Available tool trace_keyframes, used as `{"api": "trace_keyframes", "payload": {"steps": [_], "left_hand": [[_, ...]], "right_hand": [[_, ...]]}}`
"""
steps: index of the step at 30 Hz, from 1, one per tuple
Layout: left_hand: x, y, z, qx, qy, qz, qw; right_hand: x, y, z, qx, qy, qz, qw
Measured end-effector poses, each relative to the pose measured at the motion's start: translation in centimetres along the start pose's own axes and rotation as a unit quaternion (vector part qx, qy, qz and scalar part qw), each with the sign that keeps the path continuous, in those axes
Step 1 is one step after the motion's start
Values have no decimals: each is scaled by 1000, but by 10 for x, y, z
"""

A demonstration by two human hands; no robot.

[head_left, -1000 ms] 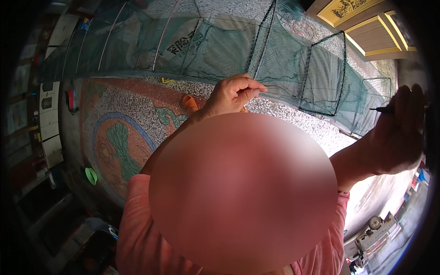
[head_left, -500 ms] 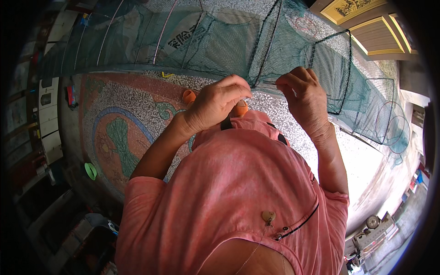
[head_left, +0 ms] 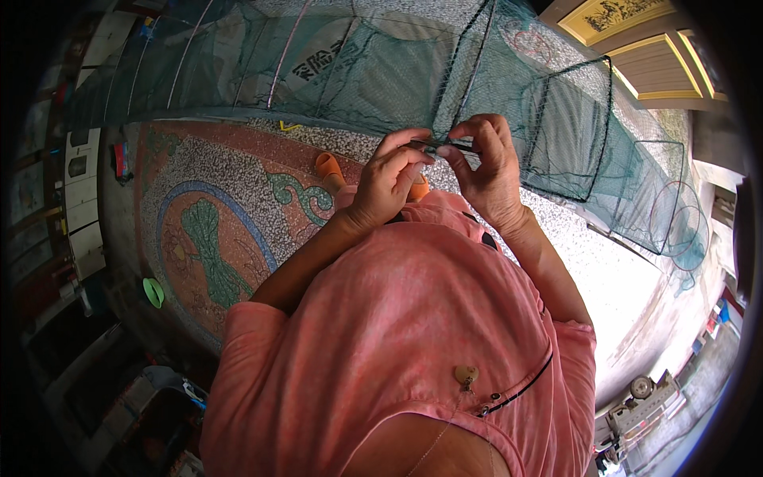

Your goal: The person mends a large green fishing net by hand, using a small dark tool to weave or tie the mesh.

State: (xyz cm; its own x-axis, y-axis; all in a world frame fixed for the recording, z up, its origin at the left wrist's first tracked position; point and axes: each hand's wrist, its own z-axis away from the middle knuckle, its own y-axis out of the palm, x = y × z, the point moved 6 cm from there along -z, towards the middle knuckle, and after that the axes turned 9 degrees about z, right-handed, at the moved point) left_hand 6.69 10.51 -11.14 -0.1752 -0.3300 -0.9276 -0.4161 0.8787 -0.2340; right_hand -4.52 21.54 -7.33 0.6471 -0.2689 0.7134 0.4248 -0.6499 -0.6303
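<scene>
A long green mesh fishing net trap with dark square frames stretches across in front of me. At the lower corner of one frame, my left hand pinches the net's edge between thumb and fingers. Close beside it on the right, my right hand is closed on a thin dark stick-like thing, whose exact kind I cannot make out. The fingertips of both hands nearly meet there. The fingers partly hide the spot where the net, frame and thin thing come together.
Below lies a patterned terrazzo floor with a green and blue design. My feet wear orange shoes. A green bowl-like thing is at the left. Brown panelled furniture with yellow trim stands at the upper right.
My right hand has moved left and its fingertips have come up to those of my left hand. My left hand has shifted slightly right and turned, still at the net's edge.
</scene>
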Motion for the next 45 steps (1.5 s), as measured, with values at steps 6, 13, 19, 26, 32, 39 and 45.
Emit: {"api": "trace_keyframes", "payload": {"steps": [6, 13, 19, 26, 32, 39, 45], "left_hand": [[9, 3, 6, 0, 25, 1, 1000], [11, -4, 8, 11, -1, 47, 999], [34, -4, 18, -18, -30, 14, 999], [-4, -7, 9, -65, -48, 93, 992], [-45, 18, -22, 49, -11, 17, 999], [-19, 19, -21, 109, -45, 159, 980], [-28, 16, -6, 87, 57, 61, 993]], "right_hand": [[13, 8, -11, 36, -77, 98, 992], [36, 21, -21, 68, -119, 293, 946], [74, 49, -31, 48, -265, 29, 963], [96, -53, -62, -6, -129, -314, 941], [94, -181, -43, -111, -174, -499, 842], [88, -182, -38, -218, -159, -393, 879], [39, -110, -58, -52, -90, -41, 994]]}}
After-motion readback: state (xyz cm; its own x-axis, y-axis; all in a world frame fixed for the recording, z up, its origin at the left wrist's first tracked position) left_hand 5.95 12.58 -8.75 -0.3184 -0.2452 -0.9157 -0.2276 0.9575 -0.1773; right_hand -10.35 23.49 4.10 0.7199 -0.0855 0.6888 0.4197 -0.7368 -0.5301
